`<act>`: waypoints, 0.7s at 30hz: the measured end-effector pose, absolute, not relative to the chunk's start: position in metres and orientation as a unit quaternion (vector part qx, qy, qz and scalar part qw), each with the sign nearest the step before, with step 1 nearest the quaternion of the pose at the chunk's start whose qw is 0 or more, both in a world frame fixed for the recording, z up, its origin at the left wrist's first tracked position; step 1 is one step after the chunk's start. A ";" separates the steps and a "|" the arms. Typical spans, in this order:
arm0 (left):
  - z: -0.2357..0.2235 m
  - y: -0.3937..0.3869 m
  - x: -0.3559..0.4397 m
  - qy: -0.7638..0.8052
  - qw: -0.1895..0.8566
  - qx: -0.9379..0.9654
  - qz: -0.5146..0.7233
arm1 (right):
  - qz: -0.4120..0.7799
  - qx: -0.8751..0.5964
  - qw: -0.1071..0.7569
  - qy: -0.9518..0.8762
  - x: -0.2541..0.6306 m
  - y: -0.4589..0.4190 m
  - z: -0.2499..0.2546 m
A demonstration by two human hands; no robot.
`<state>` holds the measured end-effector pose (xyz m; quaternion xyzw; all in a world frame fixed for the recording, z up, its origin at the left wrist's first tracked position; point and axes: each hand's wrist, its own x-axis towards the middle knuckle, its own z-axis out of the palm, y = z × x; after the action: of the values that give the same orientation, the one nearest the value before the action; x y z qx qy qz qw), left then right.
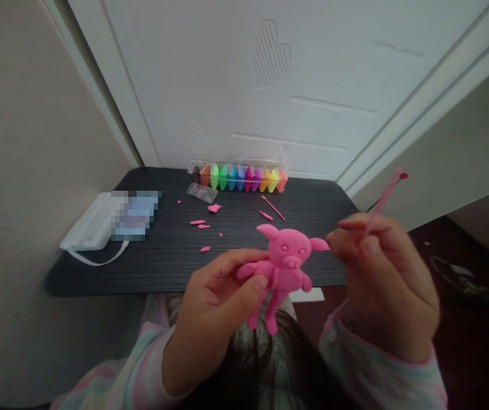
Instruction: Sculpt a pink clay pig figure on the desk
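A pink clay figure [284, 267] with pointed ears, a snout, arms and legs is held up in front of me over the near edge of a dark table [163, 262]. My left hand [210, 313] pinches its body and one arm between thumb and fingers. My right hand [381, 279] is closed round a thin pink modelling stick [387, 196] that points up and to the right, its fingertips touching the figure's right ear.
A row of coloured clay packs [239, 177] lies at the table's far edge against a white door. Pink clay scraps [204, 225], another pink stick [273, 208] and a small clear bag [201, 192] lie mid-table. A white case [93, 228] sits at the left.
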<state>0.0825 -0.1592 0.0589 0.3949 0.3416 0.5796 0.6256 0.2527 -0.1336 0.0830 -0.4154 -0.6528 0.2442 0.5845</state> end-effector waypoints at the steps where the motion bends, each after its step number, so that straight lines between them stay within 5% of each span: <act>1: 0.060 -0.159 0.082 0.355 0.616 0.411 0.571 | 0.292 -0.418 0.558 -0.655 0.251 -0.130 0.086; 8: 0.065 -0.160 0.079 0.425 0.536 0.526 0.505 | 0.409 -0.459 0.396 -0.682 0.244 -0.123 0.107; 21: 0.065 -0.157 0.084 0.429 0.590 0.448 0.517 | 0.376 -0.486 0.410 -0.674 0.238 -0.128 0.100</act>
<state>0.0839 -0.1568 0.0648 0.4479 0.4290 0.5172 0.5898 0.2377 -0.1282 0.1005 -0.4856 -0.6742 0.3760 0.4102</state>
